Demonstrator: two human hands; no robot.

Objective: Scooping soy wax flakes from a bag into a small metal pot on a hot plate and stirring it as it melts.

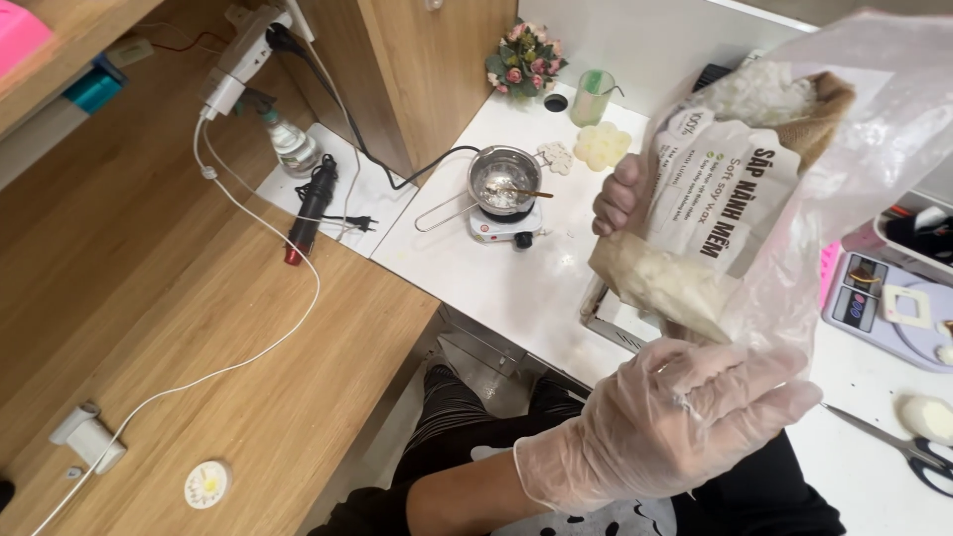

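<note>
Wood-grain desk on the left, then a smooth white counter [467,273] running right. On the wood sits a white cable [253,352] and a black heat gun [310,203]. Further along, a small shiny metal pot [501,179] rests on a mini hot plate [501,226]. The left hand [617,196] grips a kraft paper wax bag [710,213] wrapped in crinkly clear plastic, held up above the counter. The right hand [675,417], in a thin glove, clamps its bottom. Scissors [908,447] lie far right.
</note>
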